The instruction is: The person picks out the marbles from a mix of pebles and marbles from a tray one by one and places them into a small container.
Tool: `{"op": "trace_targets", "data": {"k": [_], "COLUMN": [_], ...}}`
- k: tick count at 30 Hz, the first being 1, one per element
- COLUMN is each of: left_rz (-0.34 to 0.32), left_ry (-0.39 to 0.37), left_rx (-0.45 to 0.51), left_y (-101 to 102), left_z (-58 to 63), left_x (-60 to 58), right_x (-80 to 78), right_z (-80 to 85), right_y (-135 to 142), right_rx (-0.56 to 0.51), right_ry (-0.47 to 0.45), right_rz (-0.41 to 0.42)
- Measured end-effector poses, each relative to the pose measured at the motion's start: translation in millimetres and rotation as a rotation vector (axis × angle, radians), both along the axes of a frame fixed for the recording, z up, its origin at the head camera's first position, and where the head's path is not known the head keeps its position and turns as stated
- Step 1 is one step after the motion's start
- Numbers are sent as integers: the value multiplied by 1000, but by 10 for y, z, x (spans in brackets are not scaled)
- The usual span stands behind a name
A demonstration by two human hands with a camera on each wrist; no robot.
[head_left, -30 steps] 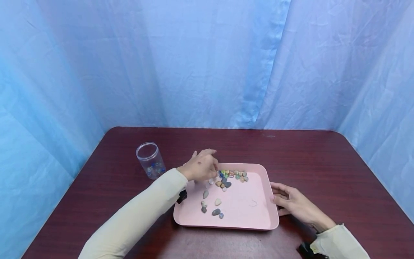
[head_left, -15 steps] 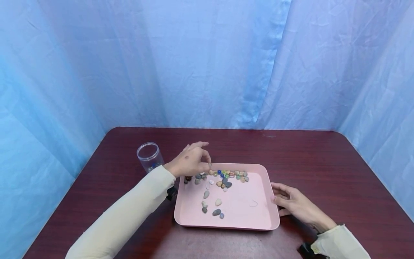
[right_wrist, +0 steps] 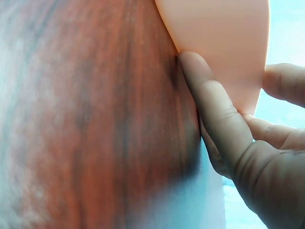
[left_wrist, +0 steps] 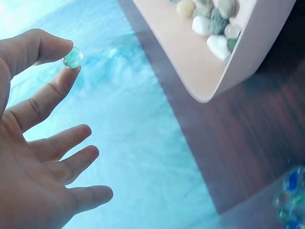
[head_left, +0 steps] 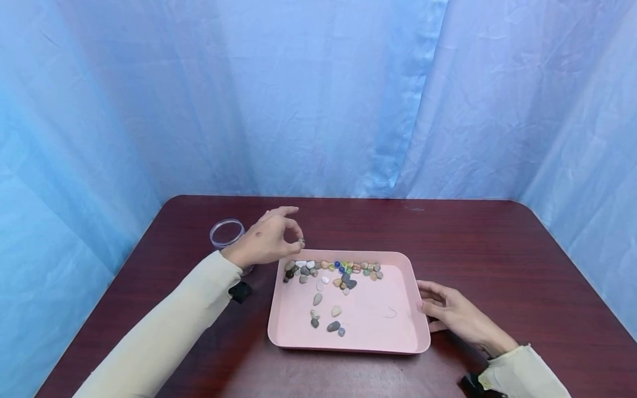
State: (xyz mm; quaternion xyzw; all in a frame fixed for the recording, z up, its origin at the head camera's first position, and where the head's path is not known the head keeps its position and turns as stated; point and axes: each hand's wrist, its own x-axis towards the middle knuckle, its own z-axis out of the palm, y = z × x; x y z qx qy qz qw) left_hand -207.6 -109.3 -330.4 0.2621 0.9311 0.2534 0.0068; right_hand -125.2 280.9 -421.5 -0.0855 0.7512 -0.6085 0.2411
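Note:
My left hand [head_left: 269,239] is raised over the back left corner of the pink tray [head_left: 383,337], near the clear plastic jar [head_left: 226,232]. Between thumb and index finger it pinches a clear, greenish glass marble [left_wrist: 73,58]; the other fingers spread apart in the left wrist view. Over on the right, my right hand [head_left: 458,318] rests against the tray's side, its fingers fairly straight on the outer wall and rim. Inside the tray, pebbles [head_left: 317,299] lie scattered, with a row of stones and blue marbles [head_left: 342,270] along the back.
A dark wooden table [head_left: 497,249] carries everything, with blue curtains [head_left: 318,99] behind it. Marbles [left_wrist: 293,181] show in the jar at the left wrist view's corner. A thin curved hair-like strand [head_left: 390,314] lies in the tray.
My left hand has lifted from the stones at the tray's back and moved left towards the jar, now pinching a marble and partly covering the jar. My right hand stays put.

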Motion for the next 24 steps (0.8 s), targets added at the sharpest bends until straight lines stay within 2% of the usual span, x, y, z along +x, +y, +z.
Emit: {"op": "trace_targets", "data": {"k": [4,10,17,24], "left_rz": [41,138,216,283], "left_ry": [3,28,1,17], "left_rx": [34,78,100,105], "left_y": [-158,-459,-784,-998], "left_z": [86,162,244,216], "left_x": [21,50,113,133], "right_x": [-2,-8,-8,-3], "right_z": [4,16,19,11], "right_y": [-7,-8,-8,-9], "right_rx": [0,1,1,4], "right_ry": [2,8,11,14], "right_rz": [1,1,5,1]}}
